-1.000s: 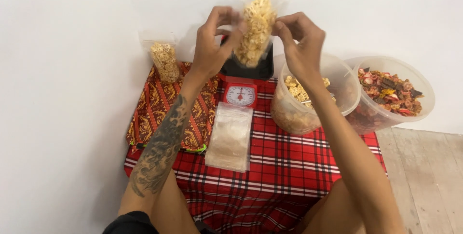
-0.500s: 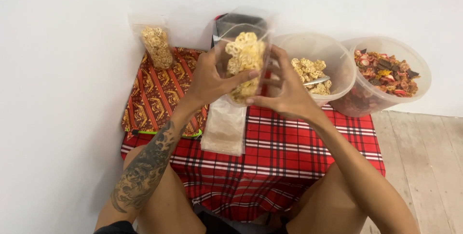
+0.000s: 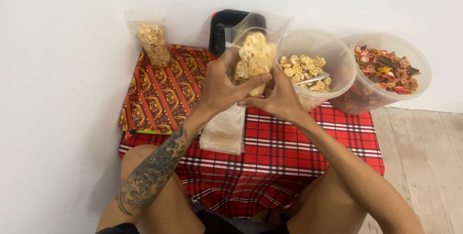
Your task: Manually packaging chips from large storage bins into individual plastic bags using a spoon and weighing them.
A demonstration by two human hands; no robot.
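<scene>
A red checked cloth (image 3: 299, 152) covers the floor (image 3: 424, 142); on it lie a patterned cloth (image 3: 161, 94), flat bags (image 3: 224, 130), two tubs (image 3: 333, 55) and a black tray (image 3: 224, 26).

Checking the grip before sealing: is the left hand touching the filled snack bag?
Touching. The head view shows the left hand wrapped around the clear snack bag, thumb pressed across its front.

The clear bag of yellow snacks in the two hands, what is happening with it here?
A person sitting at a red plaid cloth holds a clear bag of yellow ring-shaped crackers upright, with the left hand and right hand wrapped around its lower part. Its top is open. Another filled bag stands at the wall, empty bags lie below, and two plastic tubs of snacks sit on the right.
</scene>
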